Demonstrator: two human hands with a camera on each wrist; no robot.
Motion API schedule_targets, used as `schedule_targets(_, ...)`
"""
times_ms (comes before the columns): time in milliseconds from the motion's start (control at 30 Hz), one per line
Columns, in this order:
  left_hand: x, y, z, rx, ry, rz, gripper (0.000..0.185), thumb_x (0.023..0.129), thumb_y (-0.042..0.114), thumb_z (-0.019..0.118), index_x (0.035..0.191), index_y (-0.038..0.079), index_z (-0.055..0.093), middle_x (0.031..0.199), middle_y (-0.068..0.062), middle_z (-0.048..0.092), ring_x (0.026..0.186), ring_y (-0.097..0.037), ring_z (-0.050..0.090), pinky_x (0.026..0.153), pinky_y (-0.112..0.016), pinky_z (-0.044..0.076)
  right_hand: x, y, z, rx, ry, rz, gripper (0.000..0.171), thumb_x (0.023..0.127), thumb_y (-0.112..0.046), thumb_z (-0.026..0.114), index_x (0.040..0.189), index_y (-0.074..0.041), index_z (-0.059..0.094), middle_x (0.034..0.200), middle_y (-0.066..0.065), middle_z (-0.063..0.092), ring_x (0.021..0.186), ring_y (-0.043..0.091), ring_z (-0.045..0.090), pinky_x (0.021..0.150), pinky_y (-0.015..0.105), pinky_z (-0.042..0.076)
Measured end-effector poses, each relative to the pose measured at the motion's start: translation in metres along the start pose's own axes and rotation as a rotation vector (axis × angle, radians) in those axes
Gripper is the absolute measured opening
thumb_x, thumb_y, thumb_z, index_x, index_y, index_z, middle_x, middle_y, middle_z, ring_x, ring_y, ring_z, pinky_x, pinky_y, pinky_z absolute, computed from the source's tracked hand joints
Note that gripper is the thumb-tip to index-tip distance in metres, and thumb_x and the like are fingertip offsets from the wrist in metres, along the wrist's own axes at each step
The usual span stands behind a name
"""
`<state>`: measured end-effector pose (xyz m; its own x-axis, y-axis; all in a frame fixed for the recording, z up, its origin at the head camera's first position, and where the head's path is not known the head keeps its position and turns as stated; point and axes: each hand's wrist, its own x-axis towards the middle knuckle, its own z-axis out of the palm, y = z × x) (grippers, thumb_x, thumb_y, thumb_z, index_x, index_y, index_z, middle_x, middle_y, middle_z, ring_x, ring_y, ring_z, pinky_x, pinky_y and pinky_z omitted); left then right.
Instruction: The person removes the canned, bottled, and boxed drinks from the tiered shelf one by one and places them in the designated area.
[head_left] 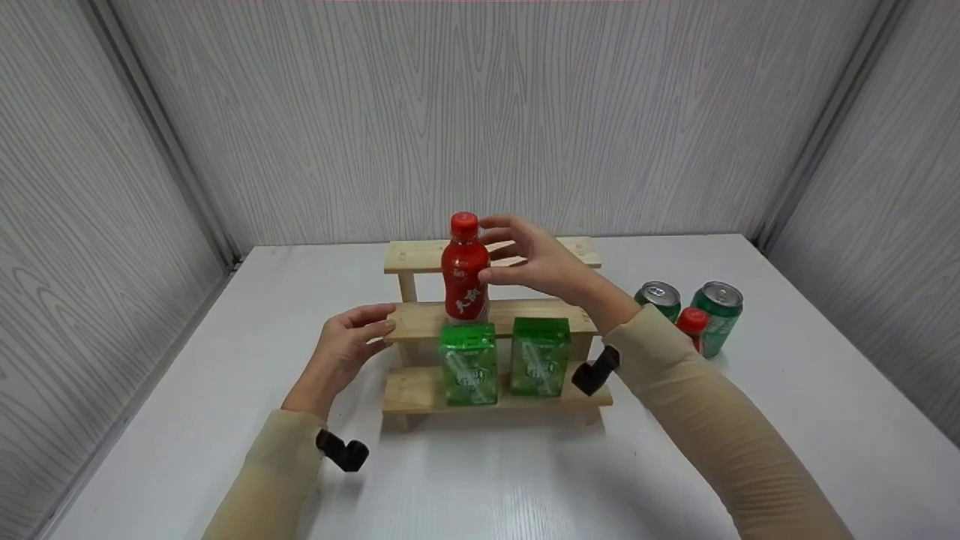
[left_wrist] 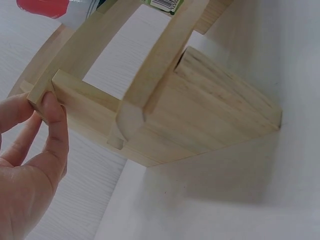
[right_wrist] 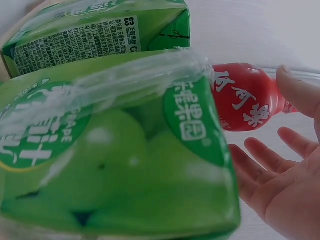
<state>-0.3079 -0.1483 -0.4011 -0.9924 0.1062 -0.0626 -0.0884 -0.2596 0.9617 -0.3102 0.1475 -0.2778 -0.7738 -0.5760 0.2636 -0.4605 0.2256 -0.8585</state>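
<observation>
My sleeved forearms reach in over a white table [head_left: 480, 480], a small black camera strapped at each wrist. Just ahead stands a three-step wooden rack [head_left: 420, 390]. On its lowest step, two green grape juice cartons [head_left: 468, 364] [head_left: 539, 355] sit side by side, upright, nearly touching.

My left hand [head_left: 346, 346] rests at the left end of the middle step, thumb and fingertips [left_wrist: 52, 107] pinching the end of that wooden slat, as the left wrist view shows.

On the middle step, directly behind the left carton, a red drink bottle [head_left: 465, 268] with a red cap stands upright. My right hand [head_left: 536, 259] is beside it on its right, fingers spread and relaxed; the thumb tip lies against or just short of the bottle's side, and I cannot tell which. In the right wrist view the palm [right_wrist: 285, 192] is loose and unclosed, the bottle [right_wrist: 245, 100] apart from the fingers.

To the right, well apart from the rack, two green soda cans [head_left: 660, 298] [head_left: 718, 315] stand close together, with a second red-capped bottle [head_left: 691, 322] between and in front of them.
</observation>
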Motion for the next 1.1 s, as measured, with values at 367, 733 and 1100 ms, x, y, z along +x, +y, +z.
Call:
schedule_targets(367,0.001,-0.001,-0.002,0.005,0.010,-0.011,0.043,0.080,0.005,0.072,0.119,-0.003,0.058,0.118,-0.011,0.053,0.094,-0.018,0.057,0.086,-0.031,0.049,0.011,-0.003,0.010,-0.017,-0.003,0.090,0.070,0.080,-0.020,0.075,0.139,-0.021,0.036,0.131,0.003,0.047,0.113,0.020,0.050,0.088,0.037,0.047)
schedule_targets(733,-0.001,0.000,-0.005,0.013,-0.002,-0.002,0.044,0.081,0.006,0.072,0.121,-0.004,0.056,0.120,-0.011,0.051,0.094,-0.018,0.058,0.085,-0.030,0.049,0.021,-0.003,0.020,-0.014,0.027,0.084,0.072,0.078,-0.014,0.076,0.138,-0.015,0.038,0.125,0.008,0.048,0.110,0.024,0.052,0.087,0.041,0.048)
schedule_targets(1100,-0.002,-0.001,-0.003,0.009,-0.002,0.000,0.044,0.081,0.006,0.071,0.121,-0.004,0.056,0.121,-0.012,0.050,0.096,-0.018,0.057,0.086,-0.030,0.048,0.022,-0.003,0.017,-0.005,0.014,0.134,0.070,0.077,-0.019,0.077,0.137,-0.017,0.040,0.123,0.006,0.048,0.111,0.023,0.052,0.087,0.041,0.048)
